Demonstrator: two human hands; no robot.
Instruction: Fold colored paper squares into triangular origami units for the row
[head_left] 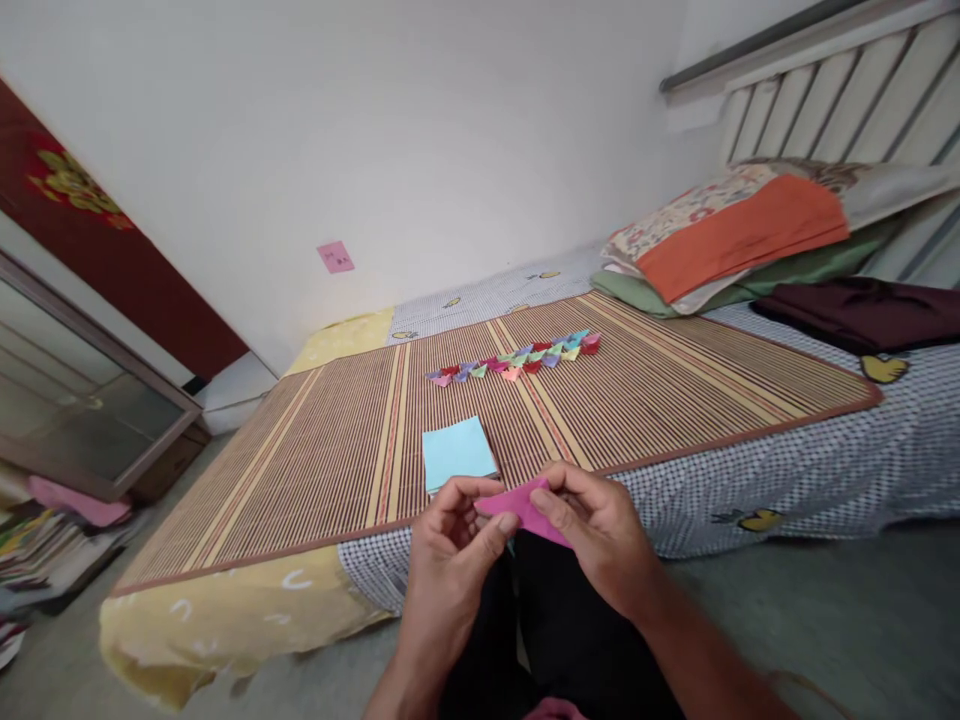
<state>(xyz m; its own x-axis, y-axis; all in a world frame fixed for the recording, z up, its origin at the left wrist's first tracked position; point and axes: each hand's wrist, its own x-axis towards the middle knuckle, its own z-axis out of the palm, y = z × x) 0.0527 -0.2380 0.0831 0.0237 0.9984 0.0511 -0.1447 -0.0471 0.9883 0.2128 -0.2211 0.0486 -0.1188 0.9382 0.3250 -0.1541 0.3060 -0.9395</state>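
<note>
A folded piece of pink paper (531,510) is held between both hands, just past the bed's near edge. My left hand (457,550) pinches its left end between thumb and fingers. On the right end, my right hand (596,530) has its thumb on top and its fingers behind. A stack of light blue square paper (457,455) lies on the striped mat (345,440), just beyond my left hand. Farther back on the mat, several small folded colored papers (517,360) form long rows.
Pillows with an orange cover (742,240) and a dark folded cloth (862,312) lie at the right of the bed. A radiator (840,100) is behind them. A glass-fronted cabinet (82,380) and stacked papers (45,550) stand at the left.
</note>
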